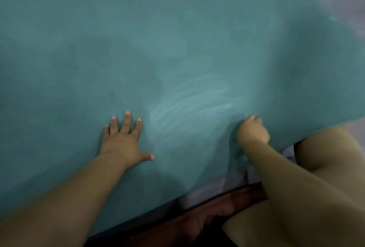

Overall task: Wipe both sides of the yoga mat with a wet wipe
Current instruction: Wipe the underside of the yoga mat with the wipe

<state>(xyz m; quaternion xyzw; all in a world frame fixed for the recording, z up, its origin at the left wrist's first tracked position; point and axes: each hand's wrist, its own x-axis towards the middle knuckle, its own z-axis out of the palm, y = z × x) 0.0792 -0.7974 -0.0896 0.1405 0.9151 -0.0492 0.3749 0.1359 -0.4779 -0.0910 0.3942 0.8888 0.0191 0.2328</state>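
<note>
The teal yoga mat (pixel 177 39) is spread flat and fills nearly the whole view, its near edge running along the bottom towards the person's knee (pixel 325 157). The left hand (pixel 123 140) is pressed flat on the mat, fingers straight and spread, its grip released. The right hand (pixel 252 131) is clenched knuckles-up on the mat near that edge; a wet wipe is presumably bunched inside the grip, but none is visible, so this cannot be told. Between the 2 hands, pale damp streaks (pixel 189 104) are seen arcing up and rightward. The unstreaked mat lies mostly ahead and to the left, so the next stroke is judged to go forward from the right hand.
</note>
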